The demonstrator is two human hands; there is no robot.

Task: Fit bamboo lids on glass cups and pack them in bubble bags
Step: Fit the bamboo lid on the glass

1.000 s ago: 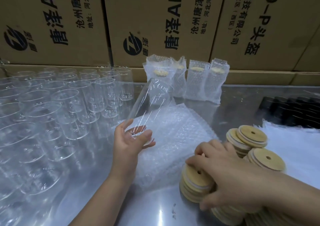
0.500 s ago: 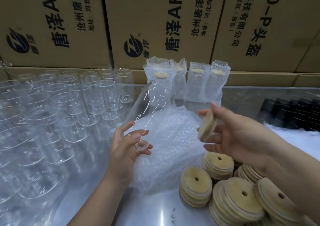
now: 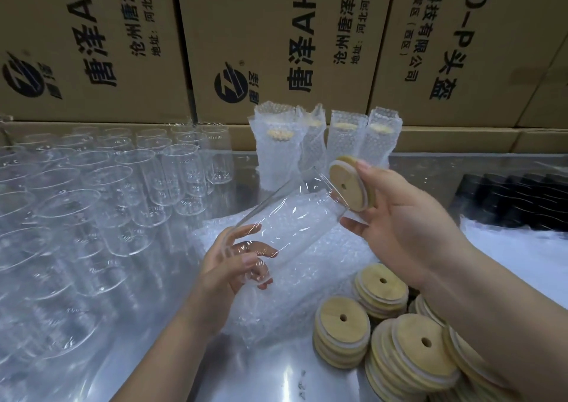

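My left hand (image 3: 233,266) grips the base of a clear glass cup (image 3: 285,217), tilted with its mouth up and to the right. My right hand (image 3: 408,226) holds a round bamboo lid (image 3: 347,183) with a centre hole against the cup's mouth. A pile of flat bubble bags (image 3: 307,266) lies under the cup. Stacks of bamboo lids (image 3: 396,340) sit at the lower right. Several packed cups in bubble bags (image 3: 319,146) stand at the back.
Many empty glass cups (image 3: 101,198) crowd the left half of the metal table (image 3: 270,377). Cardboard boxes (image 3: 276,41) form a wall behind. Black items (image 3: 522,201) lie at the far right beside white sheet material (image 3: 522,248).
My right hand lifted a lid from the stacks and brought it left to the cup's mouth. My left hand tilted the cup further to the right.
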